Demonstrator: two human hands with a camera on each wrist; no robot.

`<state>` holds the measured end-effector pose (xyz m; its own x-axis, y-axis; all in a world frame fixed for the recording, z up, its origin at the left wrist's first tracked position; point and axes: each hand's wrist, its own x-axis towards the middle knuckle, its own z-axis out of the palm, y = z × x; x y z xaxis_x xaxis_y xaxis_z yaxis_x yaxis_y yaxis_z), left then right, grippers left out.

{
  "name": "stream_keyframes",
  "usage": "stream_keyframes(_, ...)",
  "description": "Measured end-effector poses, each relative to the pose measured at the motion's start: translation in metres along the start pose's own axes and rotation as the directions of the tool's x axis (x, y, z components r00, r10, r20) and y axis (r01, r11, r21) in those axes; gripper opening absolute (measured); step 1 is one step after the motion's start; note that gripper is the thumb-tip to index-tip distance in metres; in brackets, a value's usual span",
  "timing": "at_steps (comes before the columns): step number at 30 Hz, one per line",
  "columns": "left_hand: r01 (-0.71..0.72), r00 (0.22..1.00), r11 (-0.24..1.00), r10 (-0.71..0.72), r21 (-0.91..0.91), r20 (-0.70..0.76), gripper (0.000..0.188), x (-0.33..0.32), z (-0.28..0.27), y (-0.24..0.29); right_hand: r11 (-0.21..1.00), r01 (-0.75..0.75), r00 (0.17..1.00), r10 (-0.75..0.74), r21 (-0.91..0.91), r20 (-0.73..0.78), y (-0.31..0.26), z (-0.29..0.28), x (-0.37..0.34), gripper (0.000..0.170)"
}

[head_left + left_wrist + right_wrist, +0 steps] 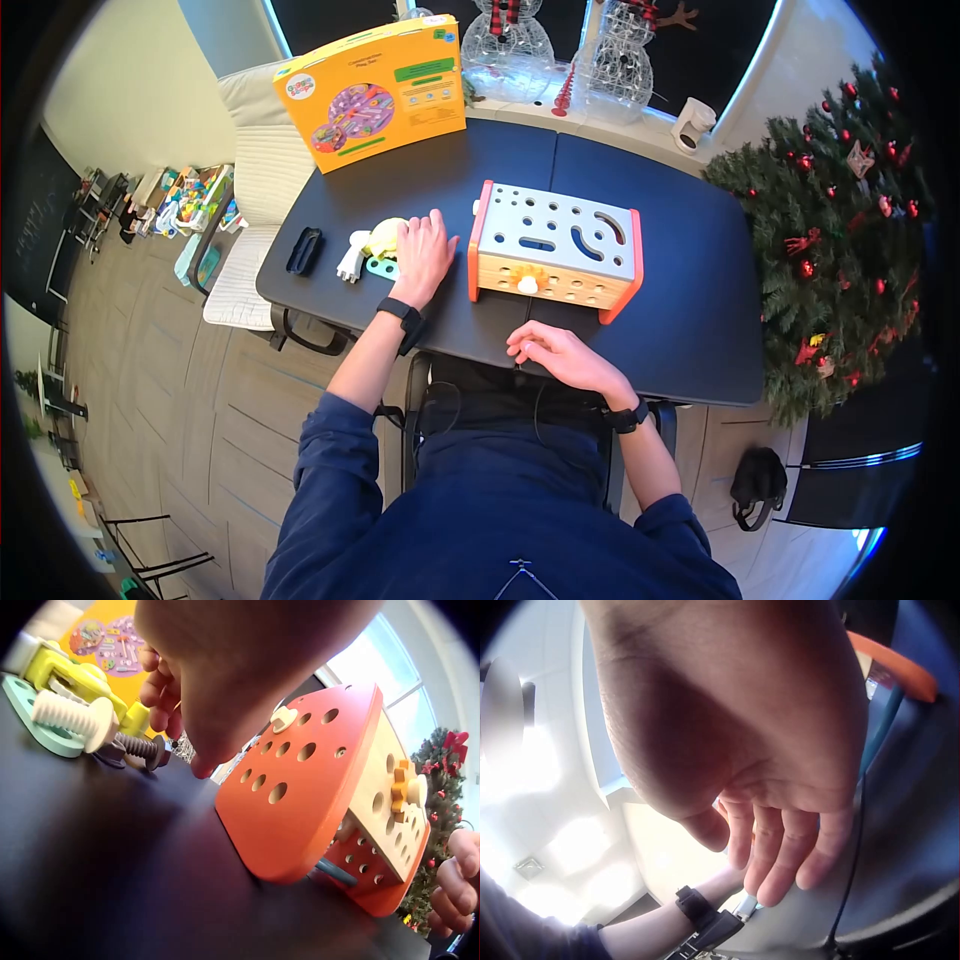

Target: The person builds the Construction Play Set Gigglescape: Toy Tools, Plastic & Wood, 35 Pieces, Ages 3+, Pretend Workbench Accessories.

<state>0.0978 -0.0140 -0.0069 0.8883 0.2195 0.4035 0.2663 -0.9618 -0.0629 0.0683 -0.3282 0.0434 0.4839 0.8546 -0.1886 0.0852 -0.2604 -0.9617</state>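
On the table's left side, my left hand (425, 250) reaches over a small pile of toy parts, its fingers loosely bent beside a yellow plastic piece (384, 240). The left wrist view shows a cream toy screw (75, 720), a dark grey screw (142, 748) and a mint-green holed strip (41, 724) in that pile. Nothing shows in the left palm. My right hand (568, 356) hovers near the table's front edge, fingers relaxed, holding nothing. Between the hands and farther back stands a wooden toy workbench (560, 235) with red-orange ends; an orange gear (401, 787) sits on its front.
A yellow toy box (380, 95) stands at the table's back left. A black tray (305, 251) lies near the left edge. Beside the table are a cream chair (265, 180) and a decorated Christmas tree (830, 230) on the right. A cable (851, 877) hangs by the right hand.
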Motion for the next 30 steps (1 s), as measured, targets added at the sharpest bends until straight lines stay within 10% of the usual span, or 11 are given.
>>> stream_keyframes(8,-0.109,0.993,0.994,0.108,0.023,0.044,0.018,0.005,0.022,-0.002,0.998,0.034,0.999,-0.036,-0.047,-0.03,0.001,-0.009,-0.003,0.023)
stream_keyframes(18,-0.037,0.937,0.767,-0.197,-0.64,-0.29,0.028,-0.018,-0.085,0.008,0.993,0.112,0.981,-0.116,-0.035,-0.155,-0.025,-0.016,-0.009,0.022)
stream_keyframes(25,-0.503,0.84,0.649,0.213,-0.571,-0.499,0.03,-0.055,-0.124,0.054,0.94,0.23,0.882,-0.31,-0.25,-0.354,-0.054,-0.011,-0.024,0.033)
stream_keyframes(30,-0.56,0.829,0.524,0.336,-0.642,-0.448,0.037,-0.076,-0.107,0.108,0.837,0.208,0.79,-0.449,-0.507,-0.417,-0.046,-0.015,-0.038,0.032)
